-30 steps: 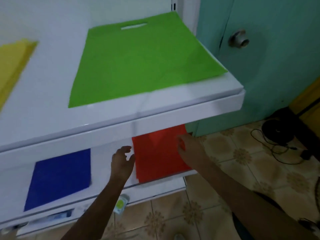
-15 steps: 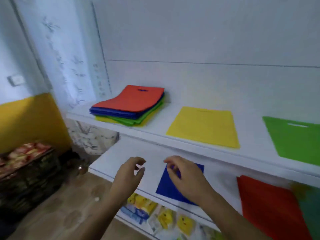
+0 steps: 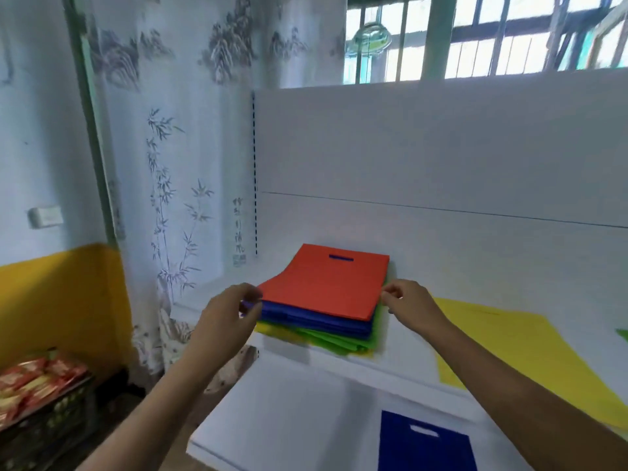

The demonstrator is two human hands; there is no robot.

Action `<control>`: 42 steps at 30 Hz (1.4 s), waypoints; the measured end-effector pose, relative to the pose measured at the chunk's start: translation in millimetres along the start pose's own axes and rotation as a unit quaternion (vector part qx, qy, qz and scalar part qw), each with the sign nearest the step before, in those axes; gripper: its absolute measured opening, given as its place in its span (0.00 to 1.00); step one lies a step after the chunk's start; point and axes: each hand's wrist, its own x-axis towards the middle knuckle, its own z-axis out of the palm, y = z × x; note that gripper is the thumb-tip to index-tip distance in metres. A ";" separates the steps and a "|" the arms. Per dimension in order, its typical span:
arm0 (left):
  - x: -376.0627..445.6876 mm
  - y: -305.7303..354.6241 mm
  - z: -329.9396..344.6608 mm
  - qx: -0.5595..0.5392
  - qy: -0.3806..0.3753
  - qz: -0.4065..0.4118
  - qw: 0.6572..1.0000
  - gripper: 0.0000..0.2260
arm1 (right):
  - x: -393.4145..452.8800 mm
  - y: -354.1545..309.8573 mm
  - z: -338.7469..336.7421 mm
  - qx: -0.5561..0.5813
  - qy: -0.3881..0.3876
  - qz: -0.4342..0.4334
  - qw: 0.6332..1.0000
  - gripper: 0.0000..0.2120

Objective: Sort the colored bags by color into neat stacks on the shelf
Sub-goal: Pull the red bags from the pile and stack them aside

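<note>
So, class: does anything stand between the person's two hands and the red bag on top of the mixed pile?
Nothing visible does. The left hand and right hand flank the red bag, which lies uncovered on top of the blue bags, with open air on both sides.

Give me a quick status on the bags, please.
Both hands, left and right, at mixed stack edges, grip unclear. Red bag on top. Nothing blocking.
</note>
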 end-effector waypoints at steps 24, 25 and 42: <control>152.9 -37.4 108.0 0.171 -0.345 0.186 0.904 0.29 | 59.7 -33.5 34.6 -0.097 0.085 0.230 0.965 0.07; 151.2 -38.1 105.7 0.168 -0.346 0.197 0.902 0.29 | 56.4 -37.4 34.1 -0.028 0.084 0.248 0.965 0.06; 209.8 -53.4 105.3 -0.218 -0.374 -0.046 0.900 0.17 | 22.2 -65.6 1.3 0.252 0.133 0.190 0.940 0.09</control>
